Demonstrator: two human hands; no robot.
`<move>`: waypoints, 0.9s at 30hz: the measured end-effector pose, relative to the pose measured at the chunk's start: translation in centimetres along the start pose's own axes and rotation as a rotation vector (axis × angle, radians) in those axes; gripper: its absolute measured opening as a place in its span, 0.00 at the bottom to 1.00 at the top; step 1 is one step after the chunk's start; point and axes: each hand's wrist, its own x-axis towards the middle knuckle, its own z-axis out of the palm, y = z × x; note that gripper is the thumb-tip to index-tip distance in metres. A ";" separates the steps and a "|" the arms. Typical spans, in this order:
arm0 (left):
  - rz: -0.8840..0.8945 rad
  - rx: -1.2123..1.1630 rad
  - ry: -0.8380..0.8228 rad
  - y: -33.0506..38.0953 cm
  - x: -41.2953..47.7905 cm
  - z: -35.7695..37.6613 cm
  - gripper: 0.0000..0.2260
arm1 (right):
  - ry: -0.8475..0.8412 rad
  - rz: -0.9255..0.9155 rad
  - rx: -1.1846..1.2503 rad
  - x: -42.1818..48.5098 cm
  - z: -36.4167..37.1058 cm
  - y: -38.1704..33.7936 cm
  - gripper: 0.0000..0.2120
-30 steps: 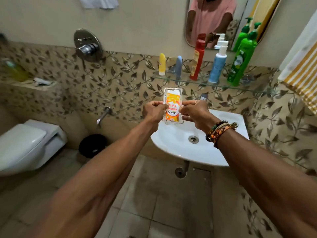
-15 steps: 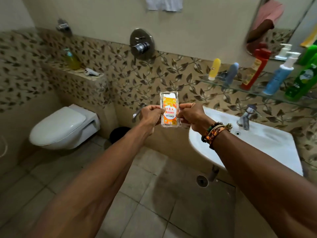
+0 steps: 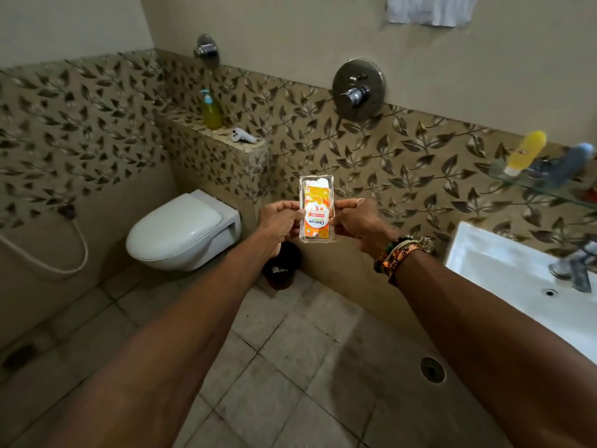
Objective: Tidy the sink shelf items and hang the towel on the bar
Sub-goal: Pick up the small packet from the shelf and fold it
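Packet (image 3: 316,208) in clear plastic with an orange and white label, held upright between two outstretched hands in a bathroom. The left hand (image 3: 280,221) pinches its left edge and the right hand (image 3: 357,223) pinches its right edge, fingers curled. Beaded bracelets (image 3: 400,253) circle the right wrist. The label's print runs sideways and appears to read Centrum.

Judging by the task, this is the tidying step: one small item is in hand, well to the left of the sink (image 3: 478,253). A dark bin (image 3: 282,266) sits on the floor just below the hands, so the packet may be bound for it. A tiled ledge (image 3: 223,132) up and to the left of the hands is another possible place. The next move calls for choosing a destination, then letting go with one hand so the other can set down or drop the packet.

Far to the right of the hands, the glass shelf (image 3: 536,187) is blurred and cut off by the frame edge. Only a yellow bottle (image 3: 526,151) and a grey-blue tube (image 3: 570,164) show on it. The sink is partly cut off too. High above and to the right of the hands, a white towel (image 3: 429,9) is cropped at the top. No bar is visible, so it cannot be told how the towel hangs. Whether the packet is full or empty is also unclear.
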 end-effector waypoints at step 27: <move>-0.224 0.014 0.186 -1.2 29.6 -7.3 0.13 | -0.119 0.206 -0.073 29.8 16.1 0.7 0.13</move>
